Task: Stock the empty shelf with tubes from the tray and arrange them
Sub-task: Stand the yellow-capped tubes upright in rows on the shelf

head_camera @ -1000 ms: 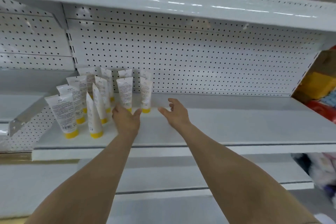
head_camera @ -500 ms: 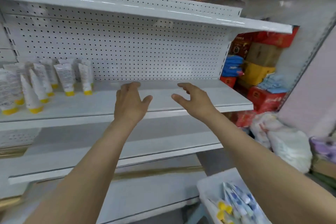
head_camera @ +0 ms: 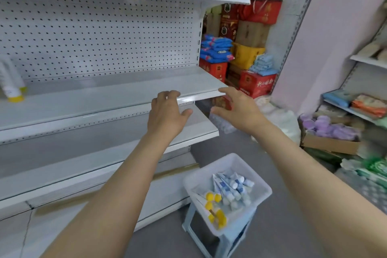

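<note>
The white shelf [head_camera: 104,98] runs across the left half of the view, mostly bare. White tubes with yellow caps [head_camera: 10,84] stand at its far left edge, partly cut off. A clear plastic tray [head_camera: 259,184] sits on a small stool at the lower middle; it holds several tubes with blue and white caps [head_camera: 234,186] and yellow-capped tubes [head_camera: 213,205]. My left hand [head_camera: 167,115] hovers in front of the shelf's right end, fingers apart, holding nothing. My right hand [head_camera: 238,109] is just past the shelf's right corner, also open and empty.
A light blue stool [head_camera: 226,241] carries the tray on the grey floor. Lower shelves [head_camera: 196,132] jut out below my hands. Stacked red and yellow boxes [head_camera: 251,63] stand behind the shelf end. Another rack with goods [head_camera: 356,107] stands at the right.
My view has swung right and down, away from the stocked tubes. Both hands pulled back from the tubes and moved to the shelf's right end; the tray has come into view.
</note>
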